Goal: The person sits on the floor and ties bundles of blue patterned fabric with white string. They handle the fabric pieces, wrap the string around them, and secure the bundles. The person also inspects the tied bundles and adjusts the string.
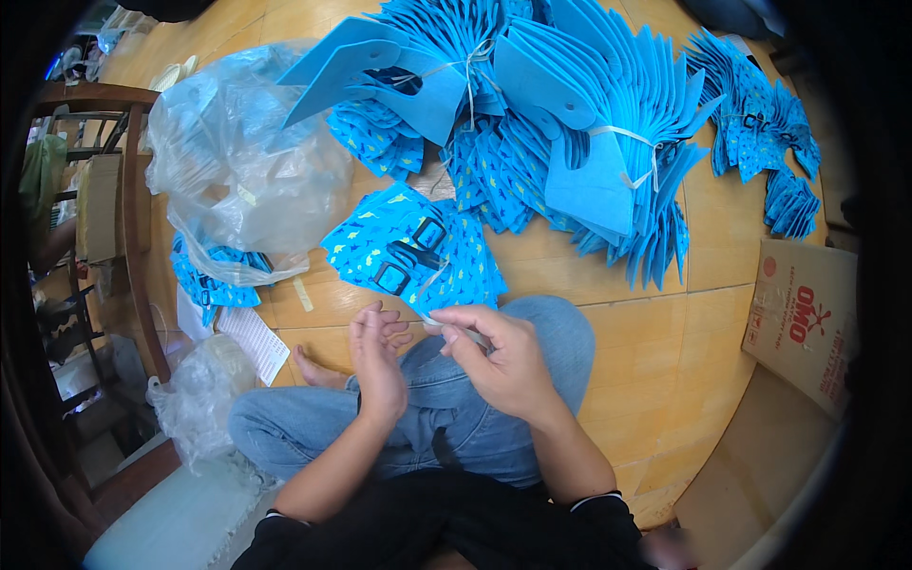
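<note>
My right hand [499, 356] is above my lap, its thumb and fingers pinched on a small whitish strip [434, 323]. Opposite it, my left hand [378, 356] is held palm up with the fingers apart and nothing in it. Just beyond both hands, a fanned stack of blue patterned fabric pieces [465, 256] lies on the floor. A black plastic buckle [410, 256] sits on top of that stack. Whether the strip runs down to the stack cannot be made out.
Large bundles of plain blue cut pieces [589, 195], tied with white string, lie beyond. More patterned pieces [741, 142] are at far right. A clear plastic bag [252, 180] lies left, near a printed sheet [255, 342]. A cardboard box [798, 318] stands right, a wooden frame [138, 237] left.
</note>
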A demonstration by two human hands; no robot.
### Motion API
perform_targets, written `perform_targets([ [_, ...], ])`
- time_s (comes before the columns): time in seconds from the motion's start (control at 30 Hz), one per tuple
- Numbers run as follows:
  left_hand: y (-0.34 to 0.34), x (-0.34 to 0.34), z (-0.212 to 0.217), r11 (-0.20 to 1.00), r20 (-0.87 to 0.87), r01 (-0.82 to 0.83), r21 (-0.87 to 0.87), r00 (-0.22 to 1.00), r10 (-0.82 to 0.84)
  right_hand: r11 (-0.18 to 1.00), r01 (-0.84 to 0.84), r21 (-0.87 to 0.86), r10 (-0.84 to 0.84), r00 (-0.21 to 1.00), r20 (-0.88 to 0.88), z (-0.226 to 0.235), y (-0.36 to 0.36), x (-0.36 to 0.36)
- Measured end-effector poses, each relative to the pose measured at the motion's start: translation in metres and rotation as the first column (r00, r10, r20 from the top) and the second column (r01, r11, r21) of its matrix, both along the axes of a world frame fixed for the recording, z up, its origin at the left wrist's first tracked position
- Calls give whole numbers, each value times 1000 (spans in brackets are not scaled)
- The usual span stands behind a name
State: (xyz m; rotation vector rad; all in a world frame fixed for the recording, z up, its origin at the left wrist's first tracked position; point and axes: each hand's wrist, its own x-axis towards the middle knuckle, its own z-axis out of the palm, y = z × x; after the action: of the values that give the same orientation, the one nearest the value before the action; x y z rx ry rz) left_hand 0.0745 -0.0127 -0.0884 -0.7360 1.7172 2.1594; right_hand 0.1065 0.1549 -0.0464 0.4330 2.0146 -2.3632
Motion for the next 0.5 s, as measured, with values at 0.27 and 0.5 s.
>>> perform_targets([
  [0.27, 16, -13, 14, 773, -426, 318, -549, 689, -586, 985, -6, -173, 22, 995, 93, -7, 3, -5],
  [0.5, 20, -29, 23, 531, -347, 224, -817, 545, -764, 1000, 19, -1, -18, 984, 176, -11, 1, -10],
])
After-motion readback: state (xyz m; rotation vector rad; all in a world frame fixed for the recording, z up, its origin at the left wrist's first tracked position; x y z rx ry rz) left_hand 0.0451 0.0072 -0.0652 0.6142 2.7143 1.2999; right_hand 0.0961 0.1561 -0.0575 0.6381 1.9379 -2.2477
